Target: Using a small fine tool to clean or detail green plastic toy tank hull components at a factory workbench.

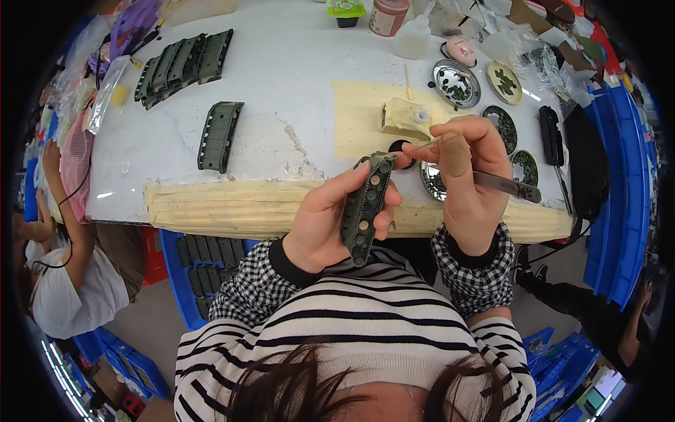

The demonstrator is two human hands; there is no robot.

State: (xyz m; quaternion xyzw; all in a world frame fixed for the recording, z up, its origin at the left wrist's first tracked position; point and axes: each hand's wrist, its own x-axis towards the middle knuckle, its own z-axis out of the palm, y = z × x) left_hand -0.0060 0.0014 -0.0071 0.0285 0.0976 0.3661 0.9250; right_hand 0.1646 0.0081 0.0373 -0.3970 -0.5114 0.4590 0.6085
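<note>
My left hand (318, 214) is closed around a dark green model tank hull (362, 214), held tilted with its row of round wheels showing. Metal tweezers (510, 186) are pinched in my right hand (470, 184), their thin tips reaching the hull's far end. Whether the tips hold a small part is too fine to make out. Beyond my hands, a yellowish taped block (404, 119) with a small white nozzle sits on a cream work pad (351, 105). Partly hidden by my right hand is a round metal dish (431, 179) of small parts.
Several dishes of green parts stand at the right, including a metal plate (455, 84) and a cream dish (504, 82). More green hulls (186, 67) lie at the left, with a single one (220, 137) nearer. A blue crate (183, 281) holds others. A co-worker (81, 281) sits left.
</note>
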